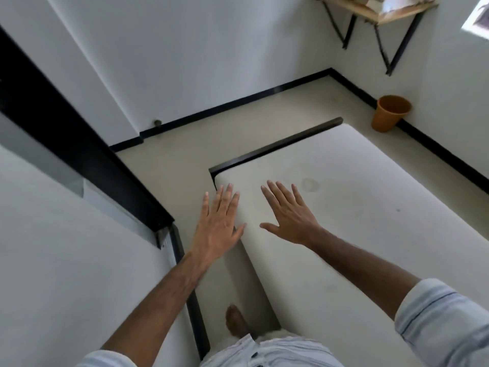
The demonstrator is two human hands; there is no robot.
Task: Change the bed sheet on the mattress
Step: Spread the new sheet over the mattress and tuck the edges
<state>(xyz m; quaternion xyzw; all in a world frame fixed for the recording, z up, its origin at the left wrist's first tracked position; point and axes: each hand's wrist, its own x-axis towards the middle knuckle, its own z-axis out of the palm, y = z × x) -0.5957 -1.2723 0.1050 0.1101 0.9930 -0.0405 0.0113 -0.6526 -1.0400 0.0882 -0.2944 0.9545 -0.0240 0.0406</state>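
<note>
Mattress (344, 207) lies bare on its dark bed frame (275, 145), right of centre, with no sheet in view. At far left, a black beam (79, 160) and white wall crowd a narrow floor strip (232, 274) where a bare foot (235, 320) stands — likely stubbing or tripping risk. Left hand (217, 226) hovers spread over the mattress's near edge; right hand (288, 215) spread above its top, neither holding anything. Floor beyond the mattress corner is open toward the orange bin (390, 112) — more working room there.

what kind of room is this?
Likely a small, sparse bedroom: a bare mattress on a dark bed frame, an orange bin by the wall, and a wooden wall shelf on black brackets.
</note>
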